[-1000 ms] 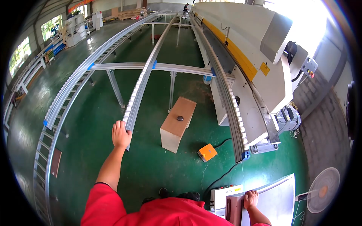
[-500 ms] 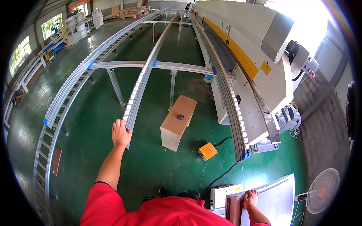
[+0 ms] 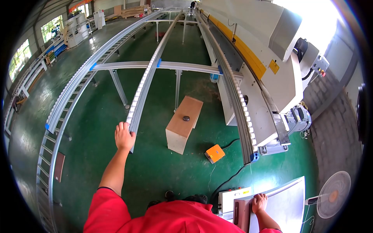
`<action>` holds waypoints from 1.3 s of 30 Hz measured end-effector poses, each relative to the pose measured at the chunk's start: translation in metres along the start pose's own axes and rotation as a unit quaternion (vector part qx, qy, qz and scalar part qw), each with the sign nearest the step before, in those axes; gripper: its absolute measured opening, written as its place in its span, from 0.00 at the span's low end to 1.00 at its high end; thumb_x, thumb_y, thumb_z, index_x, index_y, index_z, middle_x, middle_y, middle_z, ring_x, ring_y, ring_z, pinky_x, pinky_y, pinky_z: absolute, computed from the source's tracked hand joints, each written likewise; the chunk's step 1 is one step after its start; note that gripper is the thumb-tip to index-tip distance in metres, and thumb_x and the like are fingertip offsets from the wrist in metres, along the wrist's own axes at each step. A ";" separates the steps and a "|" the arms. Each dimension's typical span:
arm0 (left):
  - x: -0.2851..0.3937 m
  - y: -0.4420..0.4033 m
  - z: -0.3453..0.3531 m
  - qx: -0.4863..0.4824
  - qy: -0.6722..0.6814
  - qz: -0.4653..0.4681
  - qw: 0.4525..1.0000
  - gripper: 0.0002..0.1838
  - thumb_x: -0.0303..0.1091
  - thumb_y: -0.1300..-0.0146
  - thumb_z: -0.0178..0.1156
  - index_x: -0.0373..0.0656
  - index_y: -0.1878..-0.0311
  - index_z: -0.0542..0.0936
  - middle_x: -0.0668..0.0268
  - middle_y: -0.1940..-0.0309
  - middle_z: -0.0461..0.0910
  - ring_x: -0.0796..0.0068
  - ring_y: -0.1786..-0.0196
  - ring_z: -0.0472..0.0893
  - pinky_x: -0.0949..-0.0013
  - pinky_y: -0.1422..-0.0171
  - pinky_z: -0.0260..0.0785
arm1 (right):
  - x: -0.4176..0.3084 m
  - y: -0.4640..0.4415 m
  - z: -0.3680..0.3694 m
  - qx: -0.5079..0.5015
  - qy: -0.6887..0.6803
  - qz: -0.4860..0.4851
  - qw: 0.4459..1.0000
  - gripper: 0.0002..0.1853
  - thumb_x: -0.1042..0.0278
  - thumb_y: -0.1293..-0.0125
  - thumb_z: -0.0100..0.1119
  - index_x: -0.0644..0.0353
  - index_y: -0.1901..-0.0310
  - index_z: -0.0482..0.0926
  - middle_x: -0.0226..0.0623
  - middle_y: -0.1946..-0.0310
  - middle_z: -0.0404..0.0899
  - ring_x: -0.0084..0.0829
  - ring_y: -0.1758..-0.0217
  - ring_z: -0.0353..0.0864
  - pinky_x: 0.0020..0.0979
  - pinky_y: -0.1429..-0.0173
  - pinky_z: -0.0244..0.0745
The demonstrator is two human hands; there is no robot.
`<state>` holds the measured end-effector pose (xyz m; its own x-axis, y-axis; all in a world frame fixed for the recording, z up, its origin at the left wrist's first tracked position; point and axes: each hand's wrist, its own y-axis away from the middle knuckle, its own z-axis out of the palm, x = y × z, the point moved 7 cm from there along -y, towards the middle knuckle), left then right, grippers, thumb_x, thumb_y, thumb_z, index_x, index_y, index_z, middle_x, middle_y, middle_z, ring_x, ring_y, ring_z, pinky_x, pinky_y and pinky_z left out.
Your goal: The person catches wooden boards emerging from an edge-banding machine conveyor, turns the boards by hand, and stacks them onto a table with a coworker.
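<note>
My left hand (image 3: 124,137) is closed over the near end of the middle roller rail (image 3: 140,94), a grey metal bar topped with small white rollers. Its thumb lies on the right side of the rail. At the lower right, my right hand (image 3: 259,203) rests with curled fingers over the top edge of a grey metal cabinet (image 3: 283,200). Beyond and between the hands stands a brown-topped box (image 3: 185,116) with a dark round knob-like object (image 3: 186,118) on it. An orange foot pedal (image 3: 215,153) with a black cable lies on the floor.
A long white machine (image 3: 248,50) with a yellow strip runs along the right, beside another roller rail (image 3: 235,93). Crossbar (image 3: 186,68) joins the rails. A left rail (image 3: 74,89) has a ladder-like frame below. A fan (image 3: 333,195) stands lower right. Another person (image 3: 193,4) is far away.
The view has shifted very slightly. Both hands keep their places on the rail and the cabinet.
</note>
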<state>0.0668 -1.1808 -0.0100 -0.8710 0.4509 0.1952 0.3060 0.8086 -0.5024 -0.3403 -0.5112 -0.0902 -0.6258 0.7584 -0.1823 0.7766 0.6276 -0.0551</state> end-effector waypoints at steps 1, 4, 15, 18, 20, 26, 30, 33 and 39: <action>0.000 0.000 0.000 0.000 -0.001 0.000 1.000 0.20 0.32 0.49 0.63 0.46 0.51 0.73 0.63 0.51 0.72 0.58 0.45 0.74 0.57 0.39 0.68 | 0.000 0.000 0.000 0.000 -0.001 -0.001 1.000 0.09 0.66 0.43 0.53 0.58 0.68 0.82 0.39 0.59 0.80 0.45 0.46 0.73 0.45 0.38 0.65; 0.001 0.000 0.000 -0.002 0.000 -0.001 1.000 0.20 0.32 0.49 0.63 0.46 0.51 0.73 0.63 0.51 0.72 0.58 0.45 0.74 0.57 0.40 0.68 | -0.001 0.000 -0.001 0.011 -0.006 -0.005 1.000 0.10 0.66 0.42 0.53 0.59 0.69 0.83 0.42 0.61 0.81 0.47 0.47 0.73 0.44 0.38 0.66; 0.002 -0.001 -0.002 -0.008 0.004 -0.004 1.000 0.20 0.32 0.49 0.63 0.44 0.51 0.72 0.61 0.51 0.72 0.57 0.44 0.74 0.56 0.38 0.68 | 0.008 0.000 0.006 -0.003 0.000 0.008 1.000 0.10 0.64 0.44 0.53 0.57 0.67 0.83 0.39 0.60 0.80 0.45 0.46 0.73 0.45 0.37 0.65; 0.002 -0.001 -0.003 -0.007 0.007 -0.003 1.000 0.20 0.32 0.49 0.63 0.44 0.51 0.72 0.61 0.51 0.72 0.56 0.44 0.74 0.56 0.38 0.68 | 0.008 0.000 0.006 -0.003 -0.001 0.010 1.000 0.10 0.64 0.44 0.53 0.57 0.68 0.83 0.39 0.60 0.81 0.45 0.46 0.73 0.45 0.37 0.65; 0.002 -0.001 -0.003 -0.007 0.008 -0.004 1.000 0.20 0.32 0.49 0.63 0.44 0.51 0.72 0.61 0.51 0.72 0.56 0.44 0.74 0.56 0.38 0.68 | 0.008 0.000 0.006 -0.004 -0.001 0.011 1.000 0.10 0.64 0.44 0.53 0.57 0.68 0.83 0.39 0.60 0.81 0.45 0.46 0.73 0.45 0.37 0.65; 0.002 -0.001 -0.001 -0.010 0.007 -0.006 1.000 0.20 0.32 0.49 0.63 0.44 0.51 0.72 0.60 0.51 0.72 0.56 0.44 0.74 0.56 0.38 0.68 | 0.007 0.000 0.005 -0.005 0.001 0.012 1.000 0.10 0.65 0.44 0.53 0.57 0.68 0.83 0.39 0.60 0.80 0.45 0.45 0.73 0.46 0.37 0.65; 0.001 -0.001 0.000 -0.009 0.001 -0.005 1.000 0.20 0.33 0.48 0.63 0.45 0.50 0.72 0.62 0.51 0.72 0.57 0.44 0.74 0.56 0.38 0.68 | 0.004 0.000 0.003 0.010 0.004 0.000 1.000 0.10 0.65 0.43 0.52 0.58 0.68 0.83 0.41 0.61 0.81 0.46 0.47 0.73 0.45 0.39 0.66; 0.001 -0.001 -0.001 -0.011 0.004 -0.008 1.000 0.20 0.32 0.48 0.63 0.45 0.50 0.72 0.61 0.50 0.72 0.57 0.44 0.74 0.56 0.38 0.68 | 0.001 0.000 0.001 0.014 0.004 -0.007 1.000 0.10 0.65 0.43 0.52 0.58 0.69 0.83 0.42 0.62 0.81 0.47 0.48 0.73 0.45 0.39 0.66; 0.001 -0.001 -0.002 -0.021 0.008 -0.015 1.000 0.21 0.32 0.48 0.64 0.44 0.50 0.72 0.61 0.50 0.72 0.56 0.43 0.73 0.55 0.37 0.68 | 0.008 0.001 0.006 -0.006 0.005 0.010 1.000 0.10 0.64 0.44 0.54 0.57 0.68 0.83 0.39 0.59 0.80 0.45 0.45 0.72 0.45 0.37 0.65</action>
<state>0.0662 -1.1805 -0.0078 -0.8741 0.4313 0.2235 0.2955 0.8373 -0.4600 -0.3443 -0.5059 -0.0976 -0.6110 0.7726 -0.1726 0.7881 0.6142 -0.0406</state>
